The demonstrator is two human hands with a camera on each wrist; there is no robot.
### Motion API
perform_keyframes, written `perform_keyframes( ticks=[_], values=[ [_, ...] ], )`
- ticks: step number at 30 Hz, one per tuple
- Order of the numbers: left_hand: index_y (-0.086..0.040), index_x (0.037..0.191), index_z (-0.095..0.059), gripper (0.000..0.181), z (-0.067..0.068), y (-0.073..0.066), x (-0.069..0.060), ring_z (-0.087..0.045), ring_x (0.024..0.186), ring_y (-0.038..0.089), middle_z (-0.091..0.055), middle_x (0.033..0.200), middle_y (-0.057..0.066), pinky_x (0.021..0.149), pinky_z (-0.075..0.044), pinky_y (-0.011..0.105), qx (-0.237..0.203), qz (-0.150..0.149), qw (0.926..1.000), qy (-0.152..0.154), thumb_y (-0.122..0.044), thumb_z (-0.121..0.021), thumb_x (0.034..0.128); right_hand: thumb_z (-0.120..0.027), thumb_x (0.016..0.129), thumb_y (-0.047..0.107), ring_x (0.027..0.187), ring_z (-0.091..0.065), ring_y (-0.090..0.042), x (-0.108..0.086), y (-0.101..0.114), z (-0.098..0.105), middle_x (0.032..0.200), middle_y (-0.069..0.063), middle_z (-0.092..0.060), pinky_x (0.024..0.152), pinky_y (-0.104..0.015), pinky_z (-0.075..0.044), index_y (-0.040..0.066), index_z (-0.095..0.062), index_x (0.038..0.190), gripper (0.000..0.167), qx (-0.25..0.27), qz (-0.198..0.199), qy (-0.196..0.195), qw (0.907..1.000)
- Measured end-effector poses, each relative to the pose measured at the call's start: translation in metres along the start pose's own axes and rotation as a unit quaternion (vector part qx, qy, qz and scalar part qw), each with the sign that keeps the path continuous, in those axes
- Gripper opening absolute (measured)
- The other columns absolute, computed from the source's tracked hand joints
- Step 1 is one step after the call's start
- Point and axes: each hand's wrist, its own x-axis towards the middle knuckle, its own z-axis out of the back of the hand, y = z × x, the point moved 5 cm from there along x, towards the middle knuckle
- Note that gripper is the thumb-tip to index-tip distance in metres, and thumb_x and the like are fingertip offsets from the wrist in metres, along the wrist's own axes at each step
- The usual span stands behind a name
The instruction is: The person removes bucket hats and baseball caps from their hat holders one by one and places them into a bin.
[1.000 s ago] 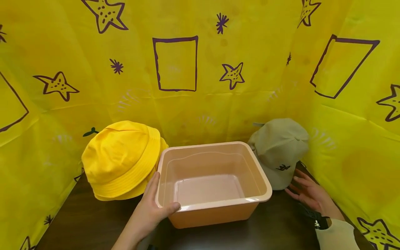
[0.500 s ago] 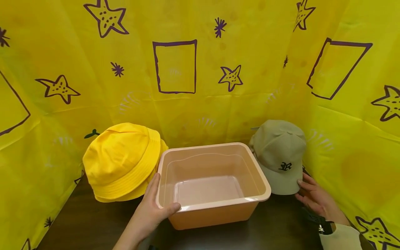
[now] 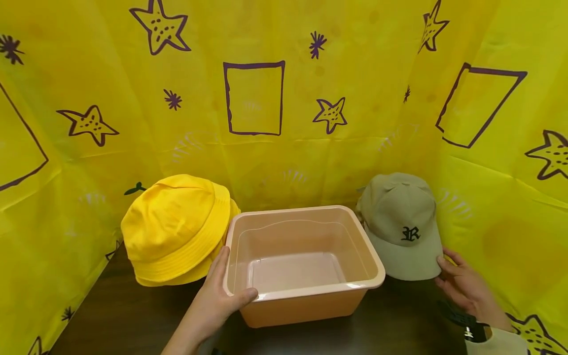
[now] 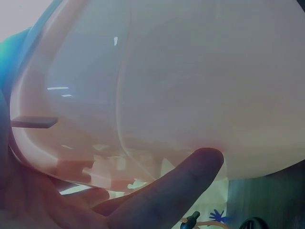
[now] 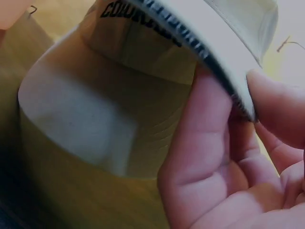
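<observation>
A beige plastic basin (image 3: 306,308) (image 4: 190,81) stands in the middle of the dark table. My left hand (image 3: 213,301) (image 4: 162,202) grips its near left corner, thumb over the front rim and fingers along the left side. To the basin's right is a grey-green cap (image 3: 401,212) with a dark logo. At the brim's right edge, my right hand (image 3: 470,293) (image 5: 214,167) pinches it between thumb and fingers. In the right wrist view, a second cap (image 5: 95,105) with dark lettering lies under the pinched brim.
A yellow bucket hat (image 3: 173,227), with another yellow brim under it, sits against the basin's left side. Yellow cloth (image 3: 293,162) with drawn stars and frames hangs behind and on both sides of the dark table (image 3: 111,310).
The right hand has moved right and taken hold of the cap's brim, which has shifted right and turned its logo more into view. The left hand keeps its place on the basin.
</observation>
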Motion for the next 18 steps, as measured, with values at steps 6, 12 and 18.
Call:
perform_keyframes(
  ticks=[6, 12, 18],
  values=[
    [-0.017, 0.162, -0.007, 0.12, 0.0, 0.001, 0.0, -0.032, 0.136, 0.037, -0.007, 0.165, 0.006, 0.105, -0.03, 0.055, -0.003, 0.004, 1.0, 0.002, -0.048, -0.084, 0.0759, -0.023, 0.108, -0.003, 0.096, -0.065, -0.022, -0.003, 0.008, -0.004, 0.118, -0.009, -0.066, 0.076, -0.033, -0.054, 0.01, -0.064, 0.134, 0.05, 0.087, 0.029, 0.019, 0.9956],
    [-0.016, 0.162, -0.007, 0.12, 0.0, 0.001, 0.0, -0.033, 0.136, 0.037, -0.007, 0.165, 0.006, 0.105, -0.03, 0.054, -0.01, 0.0, 0.9999, 0.002, -0.047, -0.085, 0.076, -0.014, 0.109, 0.003, 0.113, -0.061, -0.03, 0.001, 0.013, -0.014, 0.129, -0.017, -0.061, 0.092, -0.037, -0.051, 0.0, -0.06, 0.135, 0.053, 0.229, 0.021, 0.084, 0.9695],
    [-0.015, 0.161, -0.008, 0.119, 0.0, 0.0, 0.0, -0.031, 0.137, 0.036, -0.007, 0.165, 0.007, 0.106, -0.028, 0.055, -0.016, -0.002, 0.9999, 0.001, -0.046, -0.085, 0.0761, -0.015, 0.11, 0.01, 0.118, -0.059, -0.034, 0.007, 0.022, -0.031, 0.131, -0.023, -0.059, 0.099, -0.039, -0.045, -0.005, -0.056, 0.137, 0.051, 0.339, 0.005, 0.135, 0.9311]
  ],
)
